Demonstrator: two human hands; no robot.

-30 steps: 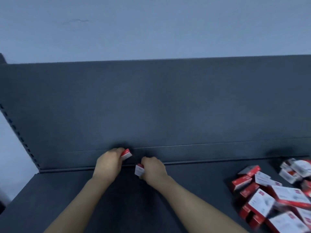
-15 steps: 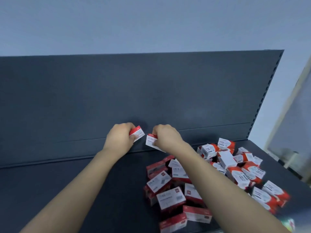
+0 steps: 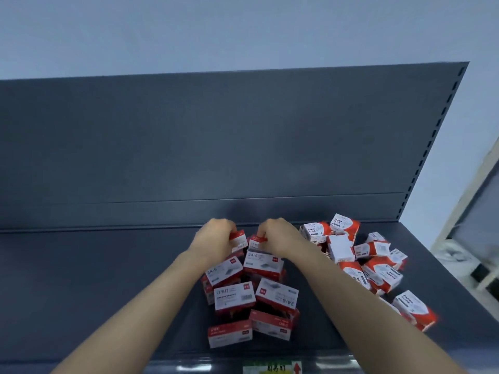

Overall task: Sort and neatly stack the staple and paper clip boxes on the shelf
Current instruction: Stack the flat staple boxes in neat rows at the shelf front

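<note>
With both hands at frame centre over the heap, each is closed around one small box: left hand (image 3: 216,240) pinches a red-and-white staple box (image 3: 239,238), right hand (image 3: 278,236) grips a second small box (image 3: 256,242) of the same colours, label too blurred to read. The two boxes sit just beside each other, tilted, above the staple pile (image 3: 251,290). My read: held end-on in the fingertips so they can be squared up and set as a pair.

Staple boxes marked 24/6 are loose and skewed in lower centre. Paper clip boxes (image 3: 332,229) lie jumbled to the right, some on edge, running toward the lower right. The two kinds are roughly grouped but nothing is stacked. Shelf deck (image 3: 94,279) on the left is bare, so that looks like the likely stacking spot. Shelf back panel (image 3: 216,144) fills the upper half.

Versus half a second back: same grip in both hands, same pair of boxes. Hands sit lower and nearer the staple pile, view has swung further right, so more of the paper clip group and the shelf's right edge is showing.
</note>
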